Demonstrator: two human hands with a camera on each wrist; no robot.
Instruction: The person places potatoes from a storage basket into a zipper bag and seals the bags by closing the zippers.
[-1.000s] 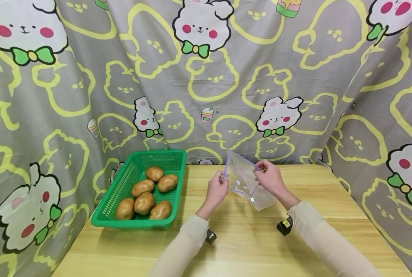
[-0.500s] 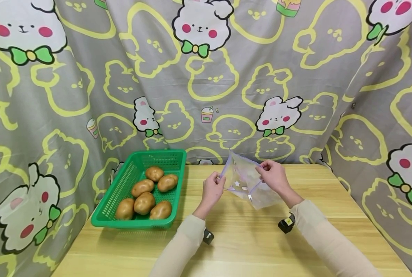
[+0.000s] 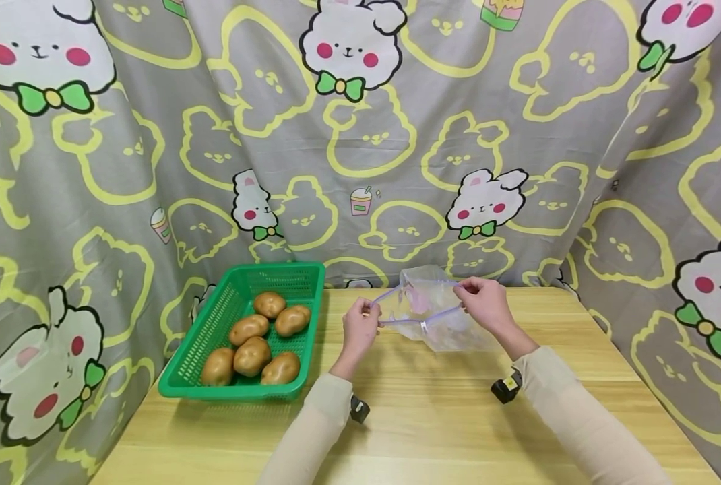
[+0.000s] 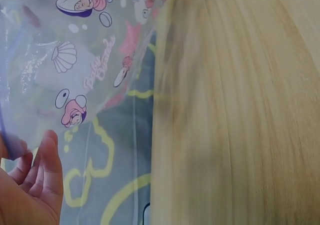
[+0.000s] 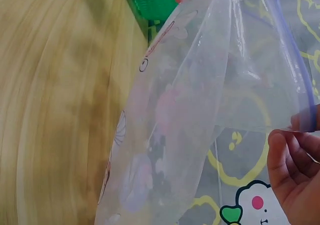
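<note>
Between both hands hangs a clear zip bag (image 3: 439, 330) with a purple zip edge and a white slider; its mouth is spread apart. My left hand (image 3: 360, 325) pinches the left end of the zip edge, and my right hand (image 3: 486, 304) pinches the right end. Printed shells and cartoon figures show on the bag (image 4: 75, 60) in the left wrist view, with the left hand (image 4: 37, 185) at its corner. In the right wrist view the right hand (image 5: 295, 160) grips the edge between thumb and fingers. No contents show in the bag.
A green plastic basket (image 3: 172, 387) with several potatoes (image 3: 253, 356) stands at the left on the wooden table (image 3: 421, 431). A patterned curtain (image 3: 360, 135) hangs behind the table and at both sides. A black wrist camera (image 3: 506, 387) sits under the right sleeve.
My hands have moved apart, left hand leftward and right hand slightly rightward. The bag's mouth has widened sideways, and the bag's far side now lies flatter toward the curtain.
</note>
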